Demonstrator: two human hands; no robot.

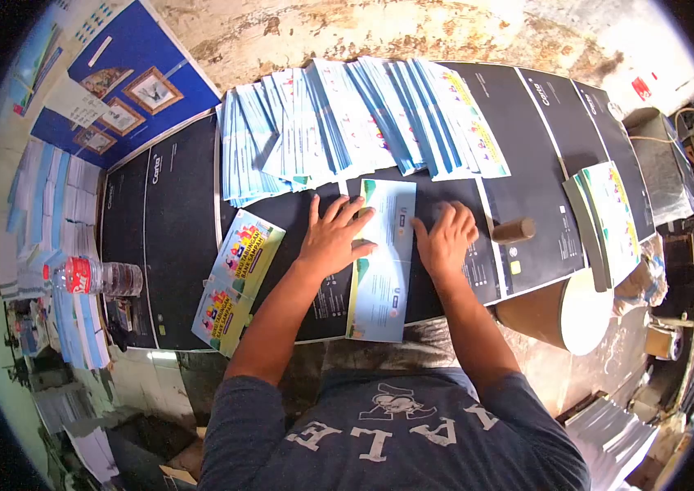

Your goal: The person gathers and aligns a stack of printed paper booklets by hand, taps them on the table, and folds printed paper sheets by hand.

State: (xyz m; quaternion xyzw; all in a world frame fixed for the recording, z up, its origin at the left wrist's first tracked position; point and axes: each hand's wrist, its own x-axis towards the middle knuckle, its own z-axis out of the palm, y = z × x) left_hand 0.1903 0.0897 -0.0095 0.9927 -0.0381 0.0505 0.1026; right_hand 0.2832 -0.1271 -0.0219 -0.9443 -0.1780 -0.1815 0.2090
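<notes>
A long light-blue printed sheet [388,282] lies in front of me on the black table, its length running toward my body. My left hand [335,237] rests with fingers spread on the sheet's left edge. Close to the right edge is my right hand [446,241], its thumb apart and its fingers slightly bent and a little blurred; nothing shows in it. To the left, colorful booklet covers [236,278] lie at a slant. Beyond both hands, a long row of overlapping folded booklets [347,114] spreads across the table.
A brown cylinder [514,231] lies right of my right hand. More printed booklets [608,217] sit at the table's [527,123] right end, above a large roll [584,311]. A plastic bottle [93,277] lies at the left, near paper stacks [52,196]. A blue board [138,78] stands behind.
</notes>
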